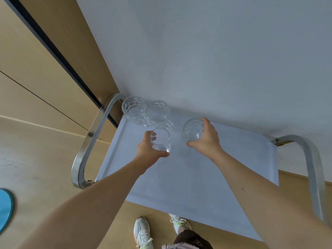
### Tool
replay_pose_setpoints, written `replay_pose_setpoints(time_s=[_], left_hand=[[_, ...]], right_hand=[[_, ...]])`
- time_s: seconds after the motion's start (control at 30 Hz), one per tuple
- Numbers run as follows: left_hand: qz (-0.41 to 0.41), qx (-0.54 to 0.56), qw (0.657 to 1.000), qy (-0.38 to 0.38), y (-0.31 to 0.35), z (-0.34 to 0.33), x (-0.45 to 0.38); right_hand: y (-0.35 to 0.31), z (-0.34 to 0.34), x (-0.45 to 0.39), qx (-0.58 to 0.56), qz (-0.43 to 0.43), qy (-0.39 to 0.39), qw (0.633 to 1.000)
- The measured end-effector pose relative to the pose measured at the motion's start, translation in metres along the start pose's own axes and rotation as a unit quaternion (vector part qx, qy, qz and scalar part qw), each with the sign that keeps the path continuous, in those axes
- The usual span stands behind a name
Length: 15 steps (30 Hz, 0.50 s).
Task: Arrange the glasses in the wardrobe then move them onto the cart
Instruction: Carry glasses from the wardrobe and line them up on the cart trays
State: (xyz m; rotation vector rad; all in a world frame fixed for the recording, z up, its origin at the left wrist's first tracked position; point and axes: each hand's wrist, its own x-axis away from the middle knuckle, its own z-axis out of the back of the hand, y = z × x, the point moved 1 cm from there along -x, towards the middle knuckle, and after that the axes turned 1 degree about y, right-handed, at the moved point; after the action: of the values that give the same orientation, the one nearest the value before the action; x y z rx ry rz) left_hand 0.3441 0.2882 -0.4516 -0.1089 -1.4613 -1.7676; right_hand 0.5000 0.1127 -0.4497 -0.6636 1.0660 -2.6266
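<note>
Clear glass: four glasses sit at the far end of the cart's pale blue-grey top (188,177), and you have a hand on two of them.
Head view, your left hand (149,151): it grips the smooth glass (160,141) from the near side, thumb low against the wall, fingers (152,136) curled round the far left of the rim.
Smooth glass: upright, its base at the cart top, just in front of the two patterned mugs.
Your right hand (206,139): it holds the patterned glass (193,130), fingers wrapped over its right side and thumb reaching under its near side.
Patterned glass: tilted towards you, mouth showing; you cannot tell whether its base touches the top.
Left mug (133,109): cut-pattern glass with a handle, in the far left corner beside the metal rail (93,139).
Right mug (158,113): same pattern, touching or just beside the left mug, its handle pointing towards the patterned glass.
Cart: pushed up to a white wall (215,51), with a second curved rail (309,168) on your right.
Wardrobe (45,56): tan wood panels with a dark strip, to the left of the cart.
Floor: light wood; your white trainers (143,232) stand at the near edge of the cart, and a blue round object (5,209) lies at the far left.
</note>
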Motion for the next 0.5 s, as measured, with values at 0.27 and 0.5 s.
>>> replay_pose_setpoints(time_s=[0.27,0.5], left_hand=[[0.010,0.016,1.000,0.011,0.000,0.000,-0.004],[0.005,0.010,1.000,0.015,0.000,0.001,-0.002]], right_hand=[[-0.018,-0.003,-0.042,0.021,0.022,-0.014,0.999],[-0.032,-0.012,-0.053,0.030,0.042,-0.029,0.998]])
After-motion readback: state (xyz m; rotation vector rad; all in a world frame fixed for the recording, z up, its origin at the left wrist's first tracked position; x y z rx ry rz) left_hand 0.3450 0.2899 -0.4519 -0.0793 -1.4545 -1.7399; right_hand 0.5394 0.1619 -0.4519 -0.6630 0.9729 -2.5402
